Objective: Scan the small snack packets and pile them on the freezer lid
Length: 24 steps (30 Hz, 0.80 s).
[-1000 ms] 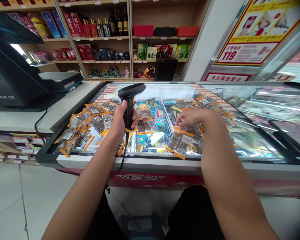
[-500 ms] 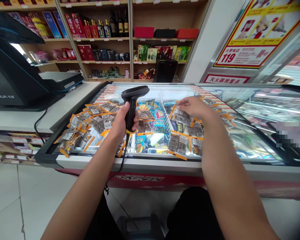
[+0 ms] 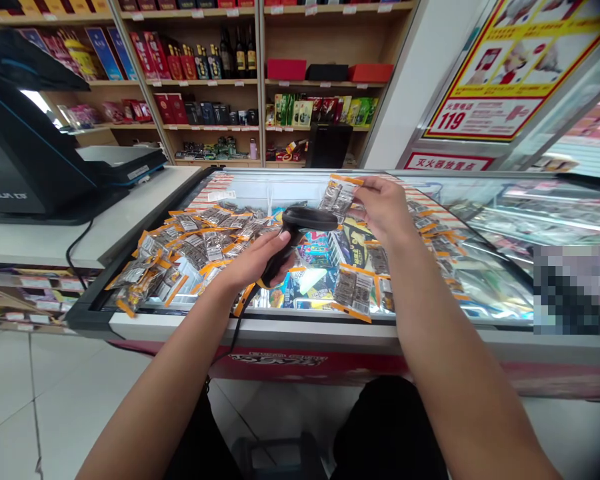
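My left hand is closed round the handle of a black barcode scanner, whose head points to the right. Its cord hangs down over the freezer's front edge. Pinched by its right edge in my right hand is a clear snack packet with orange ends and a printed label, raised above the glass. The scanner head is just below and left of this packet. Similar packets lie heaped on the left, and others rest under my right forearm. Blue bags show through the glass lid.
A chest freezer spans the front. On the left counter stand a dark checkout machine and a scale. Shelves with boxes and bottles rise behind. A poster hangs at the right.
My right hand has lifted a packet up and slightly left off the pile. My left hand has moved the scanner right and down, turning its head toward the packet.
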{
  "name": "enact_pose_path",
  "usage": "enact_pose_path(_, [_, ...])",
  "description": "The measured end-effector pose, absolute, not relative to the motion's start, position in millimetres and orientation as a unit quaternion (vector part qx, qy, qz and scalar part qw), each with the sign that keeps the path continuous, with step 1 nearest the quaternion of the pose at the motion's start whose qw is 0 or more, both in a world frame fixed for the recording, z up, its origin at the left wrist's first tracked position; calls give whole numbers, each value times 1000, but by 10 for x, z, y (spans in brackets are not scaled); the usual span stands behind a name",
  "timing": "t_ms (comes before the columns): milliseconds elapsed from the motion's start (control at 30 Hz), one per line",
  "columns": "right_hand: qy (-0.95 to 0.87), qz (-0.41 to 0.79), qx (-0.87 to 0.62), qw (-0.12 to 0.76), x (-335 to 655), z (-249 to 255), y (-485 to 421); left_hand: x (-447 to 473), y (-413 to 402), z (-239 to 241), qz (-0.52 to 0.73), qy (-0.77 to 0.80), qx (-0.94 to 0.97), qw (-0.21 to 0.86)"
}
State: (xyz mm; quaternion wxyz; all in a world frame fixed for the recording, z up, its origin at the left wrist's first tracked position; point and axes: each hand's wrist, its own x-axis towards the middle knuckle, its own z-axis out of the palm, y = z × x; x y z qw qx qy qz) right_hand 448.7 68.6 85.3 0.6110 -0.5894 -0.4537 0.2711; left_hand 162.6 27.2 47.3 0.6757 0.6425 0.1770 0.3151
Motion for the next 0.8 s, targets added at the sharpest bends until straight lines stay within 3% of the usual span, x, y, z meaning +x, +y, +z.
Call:
enact_pose_path(167, [-481,258,-610,575,4447,871,653,1618,277,457,308,176,642,679])
enact_pose_path(300, [-461,287,-590,598,4438,874,647,1628,284,452,319,186,640,674])
enact_pose_path(600, [-433,448,-508,595,4074,695,710,1639,315,579,501,241,506,660])
enact_pose_path(700, [-462,465,-541,528,3976,646,723,1639,309,622,530,253,464,663])
enact_pose_path(800, [-543,375,-616,430,4113,685,708,1643,311,631,533,254,456,666])
